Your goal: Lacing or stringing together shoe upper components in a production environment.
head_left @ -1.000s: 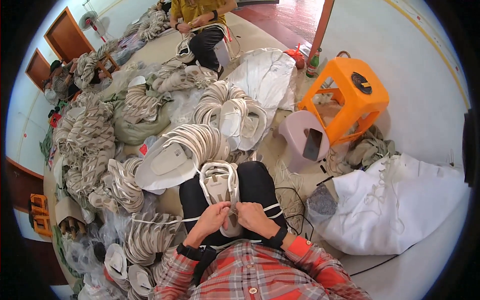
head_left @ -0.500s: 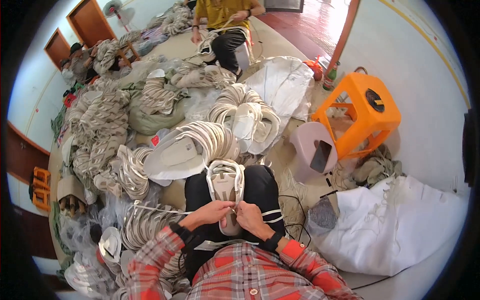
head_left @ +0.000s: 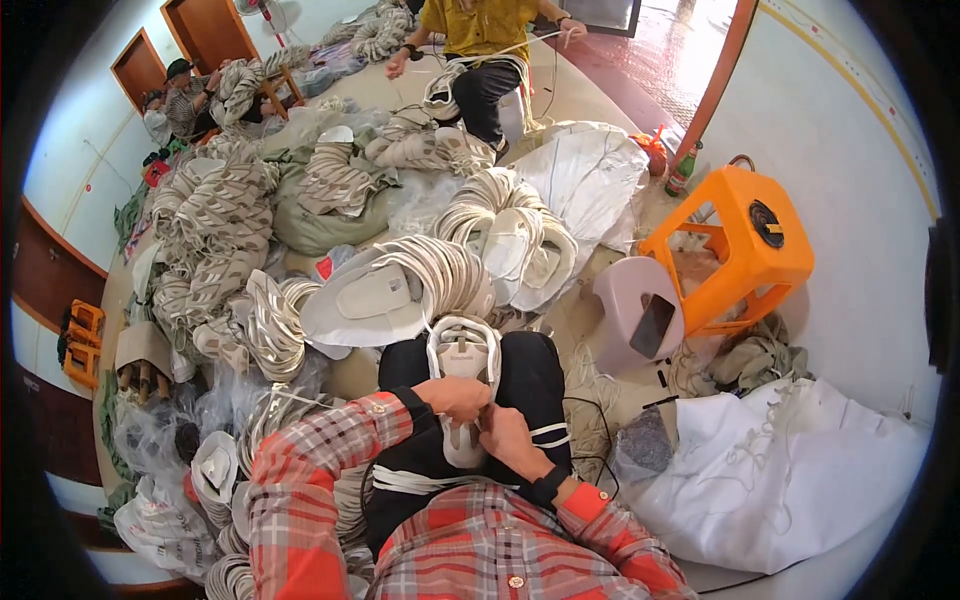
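A beige and grey shoe upper (head_left: 463,347) with a pale padded collar lies lengthwise on my lap, between my black-trousered thighs. Across its middle is my left hand (head_left: 455,397), fingers curled closed; whatever they pinch is hidden. My right hand (head_left: 508,437) grips the upper's right edge, its closed fingertips almost meeting the left ones. White laces (head_left: 548,434) cross my right thigh, and more pale laces (head_left: 415,482) lie over my lap near the shirt hem. Just beyond my knees rests a stack of similar uppers (head_left: 445,280), with a flat whitish piece at its front.
Bundles of uppers (head_left: 215,215) heap up on the left. To the right stand an orange stool (head_left: 765,235) and a mauve stool (head_left: 612,300) bearing a phone (head_left: 653,325). White sacking (head_left: 770,480) spreads at lower right. Another person (head_left: 485,35) sits ahead, holding lace.
My left hand and forearm have swung up and inward over the upper; my right hand stays by its edge. The other person's arms have spread apart, drawing a lace out. The view has shifted slightly.
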Motion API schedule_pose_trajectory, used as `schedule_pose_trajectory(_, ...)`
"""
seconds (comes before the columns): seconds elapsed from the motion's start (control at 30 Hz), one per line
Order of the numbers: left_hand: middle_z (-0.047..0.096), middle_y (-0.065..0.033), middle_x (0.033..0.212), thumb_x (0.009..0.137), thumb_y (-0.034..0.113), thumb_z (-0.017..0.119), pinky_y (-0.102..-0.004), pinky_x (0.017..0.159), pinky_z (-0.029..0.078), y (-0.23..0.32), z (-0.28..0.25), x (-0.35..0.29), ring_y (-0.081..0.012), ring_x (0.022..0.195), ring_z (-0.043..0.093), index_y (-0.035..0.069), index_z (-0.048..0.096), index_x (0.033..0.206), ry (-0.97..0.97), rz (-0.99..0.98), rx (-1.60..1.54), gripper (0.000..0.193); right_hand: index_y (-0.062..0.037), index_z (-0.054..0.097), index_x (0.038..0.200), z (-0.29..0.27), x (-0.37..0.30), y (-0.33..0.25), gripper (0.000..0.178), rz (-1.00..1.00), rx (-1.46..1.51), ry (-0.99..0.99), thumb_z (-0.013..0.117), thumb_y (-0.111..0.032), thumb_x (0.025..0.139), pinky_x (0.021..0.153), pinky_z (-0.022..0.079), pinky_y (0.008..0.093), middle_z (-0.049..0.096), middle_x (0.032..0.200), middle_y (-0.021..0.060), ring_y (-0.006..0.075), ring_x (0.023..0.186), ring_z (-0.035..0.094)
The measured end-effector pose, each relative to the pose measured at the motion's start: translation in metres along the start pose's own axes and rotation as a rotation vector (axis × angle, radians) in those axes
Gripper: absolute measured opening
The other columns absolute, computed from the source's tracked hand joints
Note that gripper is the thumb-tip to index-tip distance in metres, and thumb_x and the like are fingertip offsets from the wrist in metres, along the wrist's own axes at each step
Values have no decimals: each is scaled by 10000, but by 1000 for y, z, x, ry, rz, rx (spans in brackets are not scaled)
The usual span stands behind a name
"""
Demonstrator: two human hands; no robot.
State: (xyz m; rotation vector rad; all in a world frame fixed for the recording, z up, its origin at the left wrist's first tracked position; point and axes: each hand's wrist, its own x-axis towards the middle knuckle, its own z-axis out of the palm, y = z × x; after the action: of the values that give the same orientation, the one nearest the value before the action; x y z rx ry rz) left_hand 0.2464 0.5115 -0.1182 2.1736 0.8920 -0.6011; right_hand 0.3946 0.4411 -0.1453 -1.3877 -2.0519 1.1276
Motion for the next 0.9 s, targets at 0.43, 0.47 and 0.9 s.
schedule_pose_trajectory(0.43, 587, -123, 632, 736, 103, 570, -372, 461, 469, 13, -43, -67, -266, 558, 619, -33, 465, 844, 669, -93, 376, 203, -16, 597, 770, -30, -4, -18, 95, -337, -226, 221, 607, -103, 733, 656, 446, 419, 545, 821, 139, 303, 786, 542)
schedule_pose_trajectory(0.47, 585, -115, 613, 740, 101, 569, -368, 445, 460, 6, -38, -75, -258, 545, 616, -4, 519, 827, 767, 1, 405, 145, -16, 597, 770, -29, -5, -21, 95, -335, -242, 228, 607, -103, 733, 656, 446, 419, 545, 821, 139, 303, 786, 542)
schedule_pose_trajectory(0.9, 601, -147, 968, 887, 225, 455, -377, 857, 436, -126, 42, -202, -267, 915, 561, -40, 553, 1025, 1509, 807, -1981, 314, -28, 614, 744, -72, 2, -40, 195, -209, -434, -546, 553, -211, 776, 641, 448, 460, 548, 755, 202, 390, 737, 543)
